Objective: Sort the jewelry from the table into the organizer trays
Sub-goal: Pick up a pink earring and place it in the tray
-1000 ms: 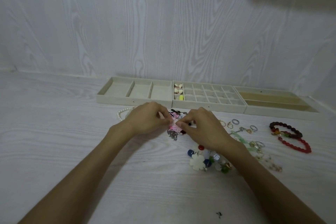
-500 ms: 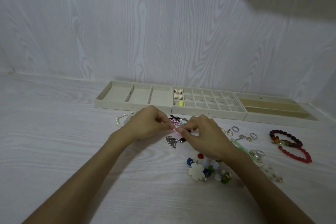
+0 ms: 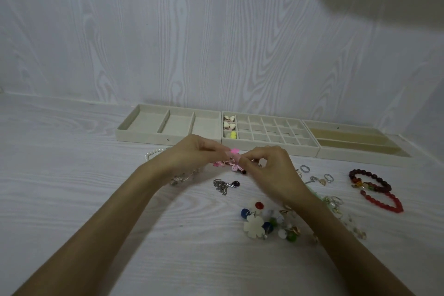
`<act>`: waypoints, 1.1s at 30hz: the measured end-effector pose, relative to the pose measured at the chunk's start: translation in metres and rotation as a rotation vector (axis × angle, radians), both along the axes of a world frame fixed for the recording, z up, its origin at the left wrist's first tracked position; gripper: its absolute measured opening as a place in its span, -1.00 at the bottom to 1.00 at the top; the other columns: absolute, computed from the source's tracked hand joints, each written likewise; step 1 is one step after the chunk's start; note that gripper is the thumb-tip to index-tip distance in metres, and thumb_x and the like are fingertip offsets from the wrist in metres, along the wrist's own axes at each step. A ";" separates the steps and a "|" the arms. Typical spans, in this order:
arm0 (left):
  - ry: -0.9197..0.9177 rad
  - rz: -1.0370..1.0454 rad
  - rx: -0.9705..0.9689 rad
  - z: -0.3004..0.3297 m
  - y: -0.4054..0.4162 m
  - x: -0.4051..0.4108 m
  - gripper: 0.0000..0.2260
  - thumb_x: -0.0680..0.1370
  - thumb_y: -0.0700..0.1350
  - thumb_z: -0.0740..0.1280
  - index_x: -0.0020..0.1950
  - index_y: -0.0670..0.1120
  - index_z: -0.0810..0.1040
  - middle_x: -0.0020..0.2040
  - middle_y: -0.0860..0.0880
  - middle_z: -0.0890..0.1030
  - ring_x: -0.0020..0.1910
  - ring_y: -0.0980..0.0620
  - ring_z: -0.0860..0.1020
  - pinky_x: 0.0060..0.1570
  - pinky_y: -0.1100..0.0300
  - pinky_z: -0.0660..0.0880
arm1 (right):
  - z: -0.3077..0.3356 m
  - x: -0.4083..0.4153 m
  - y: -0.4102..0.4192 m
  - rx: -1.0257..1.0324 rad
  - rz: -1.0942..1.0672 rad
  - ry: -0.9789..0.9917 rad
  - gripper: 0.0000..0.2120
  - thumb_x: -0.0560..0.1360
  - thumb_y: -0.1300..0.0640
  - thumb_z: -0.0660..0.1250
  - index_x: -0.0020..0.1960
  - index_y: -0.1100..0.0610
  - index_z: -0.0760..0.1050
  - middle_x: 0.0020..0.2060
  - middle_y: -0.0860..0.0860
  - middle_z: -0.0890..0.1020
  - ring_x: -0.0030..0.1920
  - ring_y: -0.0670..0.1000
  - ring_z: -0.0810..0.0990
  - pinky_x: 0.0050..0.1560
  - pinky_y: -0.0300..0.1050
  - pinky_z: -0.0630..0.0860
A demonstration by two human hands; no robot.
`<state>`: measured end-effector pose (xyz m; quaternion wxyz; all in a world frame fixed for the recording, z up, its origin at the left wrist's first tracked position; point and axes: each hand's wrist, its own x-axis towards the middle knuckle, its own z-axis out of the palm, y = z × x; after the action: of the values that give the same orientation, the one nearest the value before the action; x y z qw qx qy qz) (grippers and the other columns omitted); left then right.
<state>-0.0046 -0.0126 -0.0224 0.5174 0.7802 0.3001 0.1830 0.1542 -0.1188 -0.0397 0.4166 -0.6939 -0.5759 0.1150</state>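
Note:
My left hand and my right hand meet just above the table and both pinch a small pink flower piece. More pink flower pieces lie under it. Behind the hands stand three beige organizer trays: a left tray with three wide compartments, a middle grid tray with cream and yellow pieces in its left cells, and a right tray with long slots. A silver chain lies in front of my hands.
Loose rings, a dark beaded bracelet and a red beaded bracelet lie to the right. A cluster of beads and a cream flower sits under my right forearm. White pearls lie by my left hand. A wall stands behind the trays.
Both hands have lifted the pink piece slightly off the pile, leaving the silver chain lying free on the table. The camera has tilted a little.

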 end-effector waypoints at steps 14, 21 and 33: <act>-0.198 -0.053 -0.039 -0.008 -0.007 0.011 -0.80 0.60 -0.20 0.22 0.09 -0.14 0.63 -0.22 0.14 0.66 -0.32 0.36 0.55 -0.31 0.54 0.38 | 0.003 0.002 -0.002 0.254 -0.061 -0.061 -0.85 0.39 0.11 0.48 -0.05 -0.04 0.65 -0.26 -0.19 0.65 -0.27 -0.15 0.56 -0.23 -0.43 0.42; -0.322 0.072 -0.055 -0.020 -0.018 0.034 -0.83 0.48 -0.26 0.41 0.06 -0.16 0.65 -0.11 0.01 0.70 -0.13 0.17 0.65 -0.14 0.42 0.49 | 0.002 0.015 0.002 0.286 -0.063 0.059 -0.94 0.39 0.22 0.48 -0.16 0.13 0.61 -0.33 -0.08 0.65 -0.36 -0.22 0.56 -0.36 -0.48 0.38; -0.160 0.028 0.217 0.040 0.066 0.075 -0.87 0.39 -0.13 0.52 -0.09 -0.09 0.71 -0.22 -0.01 0.71 -0.23 0.17 0.65 -0.13 0.34 0.54 | 0.052 0.065 0.054 0.204 -0.110 0.150 -0.91 0.30 0.07 0.53 -0.21 0.03 0.68 -0.36 -0.07 0.68 -0.38 -0.14 0.57 -0.33 -0.31 0.48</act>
<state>0.0707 0.0536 0.0174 0.4495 0.8103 0.2471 0.2833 0.2191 -0.0645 0.0118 0.5325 -0.6681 -0.5127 0.0846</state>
